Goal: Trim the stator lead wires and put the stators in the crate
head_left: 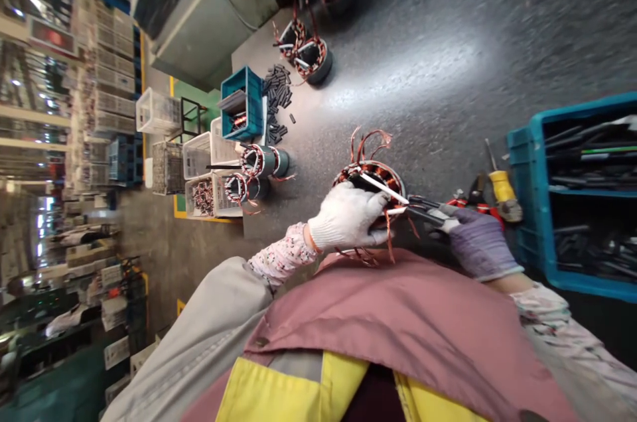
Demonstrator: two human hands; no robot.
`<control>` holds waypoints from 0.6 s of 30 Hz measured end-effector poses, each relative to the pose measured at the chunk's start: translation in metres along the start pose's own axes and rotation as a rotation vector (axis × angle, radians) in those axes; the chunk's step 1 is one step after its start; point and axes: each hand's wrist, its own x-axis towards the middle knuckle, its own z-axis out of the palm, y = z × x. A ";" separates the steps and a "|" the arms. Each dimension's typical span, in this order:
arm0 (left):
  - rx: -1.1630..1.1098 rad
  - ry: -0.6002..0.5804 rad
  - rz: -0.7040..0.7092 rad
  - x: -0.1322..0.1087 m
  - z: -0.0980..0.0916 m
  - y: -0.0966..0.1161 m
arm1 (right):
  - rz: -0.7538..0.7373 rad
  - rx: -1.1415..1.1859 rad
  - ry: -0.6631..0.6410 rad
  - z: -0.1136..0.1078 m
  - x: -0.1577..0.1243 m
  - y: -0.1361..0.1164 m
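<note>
A motor stator (398,178) with copper windings lies on the dark worktop close to my body. Loose copper wire ends stick out of it, and white sleeving (382,187) runs across its top toward the right. My left hand (351,215), in a white knitted glove, grips the stator with its fingers bent over the near side. At the right, my right hand (480,243), in a purple glove with pale fingertips, is closed on thin black tubes (423,208) that meet the white sleeving. The exact grip of its fingertips is partly hidden.
A yellow-handled screwdriver (501,188) and red-handled tools lie right of the stator, before a blue bin (550,210) of black tubes. At left are more stators (252,160), a teal crate (256,103) and scattered black pieces (277,93). Further stators (314,60) stand at the back.
</note>
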 end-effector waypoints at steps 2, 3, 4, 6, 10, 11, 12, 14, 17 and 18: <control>-0.002 -0.003 -0.005 0.000 0.001 0.000 | -0.091 -0.158 -0.002 0.000 0.004 0.001; -0.002 -0.005 -0.005 0.001 0.001 0.000 | -0.149 -0.260 -0.014 0.000 0.006 0.001; -0.002 -0.005 -0.005 0.001 0.002 0.000 | -0.210 -0.355 -0.030 0.000 0.008 0.000; 0.001 -0.014 -0.007 0.001 0.002 0.000 | -0.291 -0.484 -0.073 -0.001 0.010 -0.001; 0.009 -0.033 -0.035 -0.001 0.004 -0.001 | -0.389 -0.538 -0.158 -0.001 0.011 0.000; 0.014 -0.022 -0.038 -0.002 0.005 -0.001 | -0.407 -0.559 -0.170 0.003 0.012 0.000; 0.021 -0.011 -0.037 -0.002 0.004 -0.003 | -0.419 -0.577 -0.180 0.008 0.014 -0.002; 0.037 -0.010 -0.033 -0.003 0.003 -0.006 | -0.429 -0.589 -0.202 0.021 0.018 -0.006; 0.061 -0.055 -0.030 -0.004 -0.002 -0.010 | -0.464 -0.562 -0.264 0.027 0.019 -0.012; 0.070 -0.061 -0.034 -0.004 -0.004 -0.011 | -0.476 -0.546 -0.266 0.020 0.016 -0.012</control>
